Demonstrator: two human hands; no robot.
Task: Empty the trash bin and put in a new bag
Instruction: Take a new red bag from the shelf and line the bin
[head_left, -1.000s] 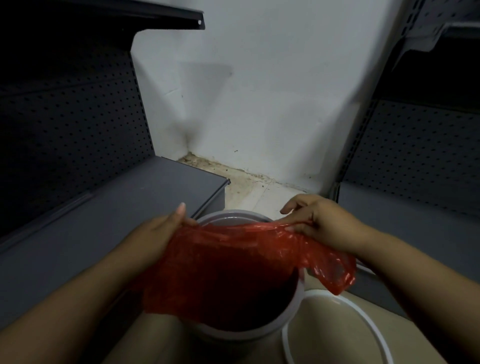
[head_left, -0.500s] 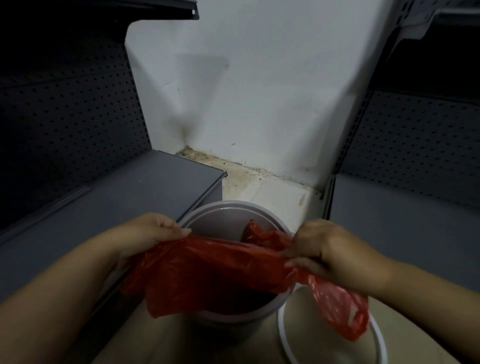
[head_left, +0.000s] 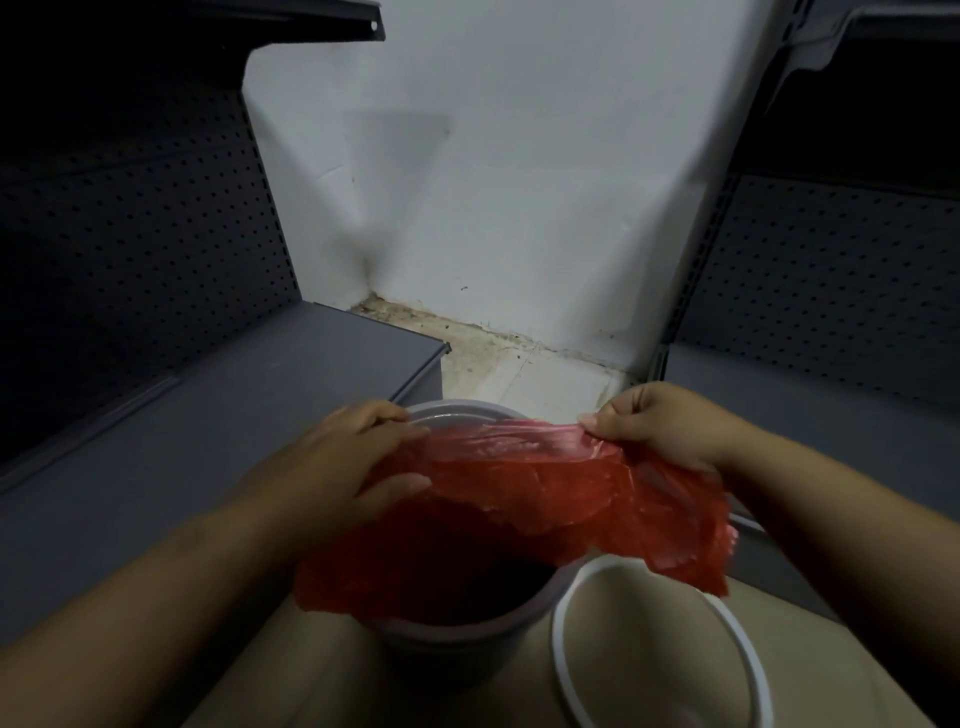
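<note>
Dark grey perforated-back shelving units (head_left: 156, 260) flank a narrow strip of pale floor (head_left: 524, 374) that runs to a white wall (head_left: 519, 156), the left unit's low shelf reaching close to the near side of the scene and a second unit (head_left: 831, 291) standing on the right. Between them on the floor sits a grey round trash bin (head_left: 457, 644), its far rim showing above the plastic and its near wall below it; just beside it on the right lies a white ring (head_left: 566, 639), probably the bin's retaining hoop, though the dim light leaves that uncertain. Spread over the bin's mouth is a red plastic bag (head_left: 524, 493), stretched flat along its far edge between the two hands and sagging loosely toward the near side, where it drapes over the bin's left rim and hangs past the right rim above the white ring. The left hand (head_left: 343, 467) is at the bag's left end, over the bin's far-left rim, fingers curled down and thumb pressed over the film so that the plastic is pinched. The right hand (head_left: 660, 421) is closed in a near fist at the bag's upper right corner, thumb and fingertips clamped tight on the edge, holding it slightly beyond the bin's right rim.
</note>
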